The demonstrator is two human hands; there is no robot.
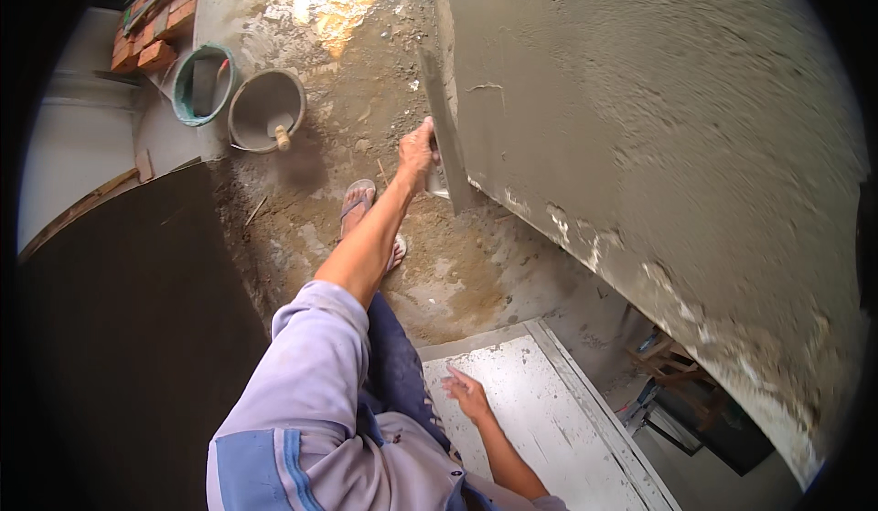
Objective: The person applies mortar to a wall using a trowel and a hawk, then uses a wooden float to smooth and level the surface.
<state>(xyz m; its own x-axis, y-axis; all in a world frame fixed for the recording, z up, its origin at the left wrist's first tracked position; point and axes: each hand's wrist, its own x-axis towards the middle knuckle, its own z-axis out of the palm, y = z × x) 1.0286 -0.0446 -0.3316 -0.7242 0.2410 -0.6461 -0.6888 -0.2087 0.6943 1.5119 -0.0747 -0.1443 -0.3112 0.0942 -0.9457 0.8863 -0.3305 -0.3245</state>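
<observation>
My left hand [415,157] is closed on a long, grey-coated straightedge [448,154], held nearly upright along the edge of the freshly rendered grey wall [658,127]. Some of its fingers are hidden behind the tool. Lower down, my right hand [468,394] is open, fingers loosely apart, over a white, speckled board or platform [540,429]; whether it touches the surface I cannot tell. My sandalled feet [357,196] stand on the dirty concrete floor [329,90].
A green bucket [187,86] and a grey bucket [261,100] with a wooden handle [283,138] stand at upper left, near stacked red bricks [157,17]. A dark sheet or surface [119,319] fills the lower left. Wooden and metal items [672,365] lie beyond the wall's lower edge.
</observation>
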